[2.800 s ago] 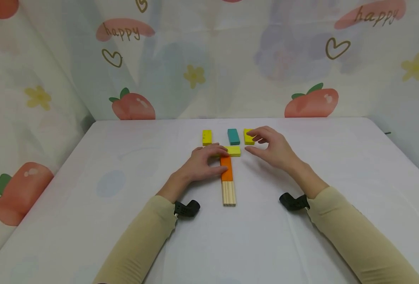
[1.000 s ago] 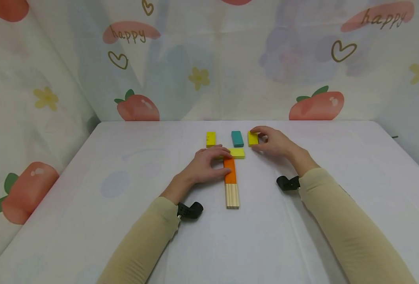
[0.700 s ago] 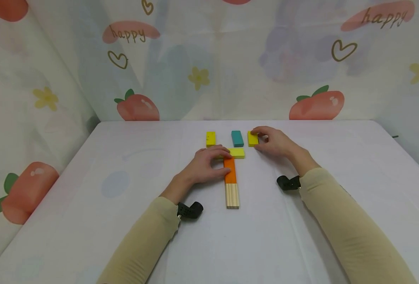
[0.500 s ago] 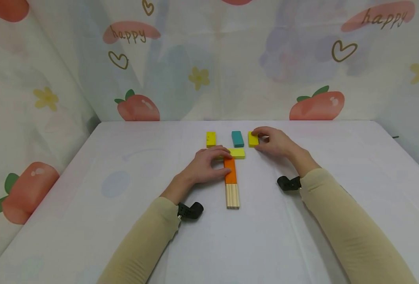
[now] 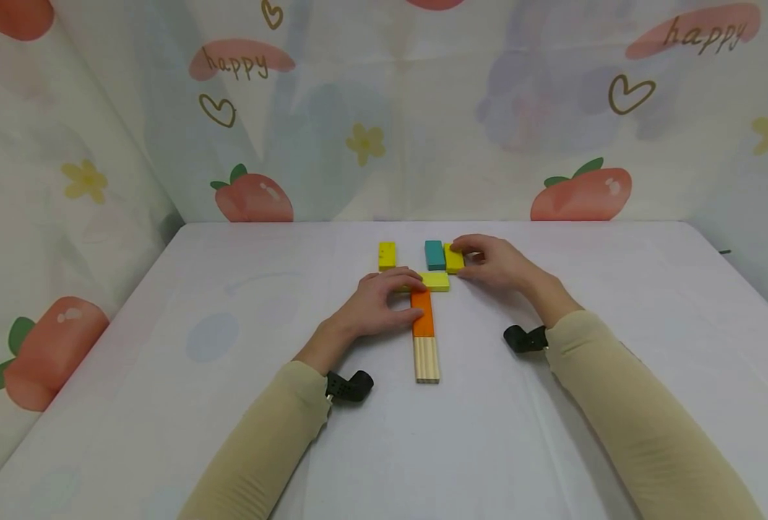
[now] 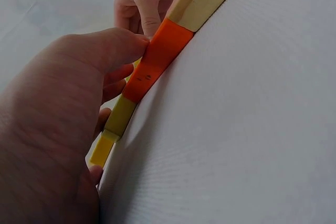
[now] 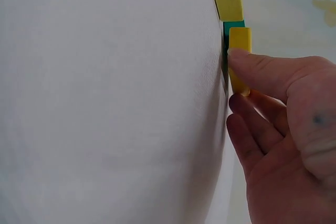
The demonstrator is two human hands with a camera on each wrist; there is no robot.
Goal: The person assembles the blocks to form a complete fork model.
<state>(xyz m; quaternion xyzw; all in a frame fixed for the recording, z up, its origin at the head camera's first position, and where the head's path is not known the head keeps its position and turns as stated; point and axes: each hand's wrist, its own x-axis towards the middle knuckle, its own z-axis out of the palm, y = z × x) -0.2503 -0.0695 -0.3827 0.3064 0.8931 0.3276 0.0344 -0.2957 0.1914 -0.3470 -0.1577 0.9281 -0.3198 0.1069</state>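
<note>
Thumb and fingertips of my right hand (image 5: 501, 266) pinch a small yellow block (image 5: 454, 258) lying against the right side of a teal block (image 5: 434, 256). In the right wrist view, the thumb presses the near end of that yellow block (image 7: 240, 40). My left hand (image 5: 378, 302) rests over a light-yellow crosswise block (image 5: 437, 282) and an orange block (image 5: 427, 326), covering the crosswise block's left part. Its thumb tip touches the orange block (image 6: 160, 56) in the left wrist view. Below the orange one, end to end, lies a plain wood block (image 5: 426, 360).
Another yellow block (image 5: 387, 256) lies at the back left, beyond the left hand's fingers. The white-covered table (image 5: 260, 433) ends at a printed cloth backdrop (image 5: 331, 180). Black wrist cameras (image 5: 351, 386) sit under both wrists.
My right hand reached in, took hold of the right yellow block, and has slid it left until it sits beside the teal block. The left hand stays in place.
</note>
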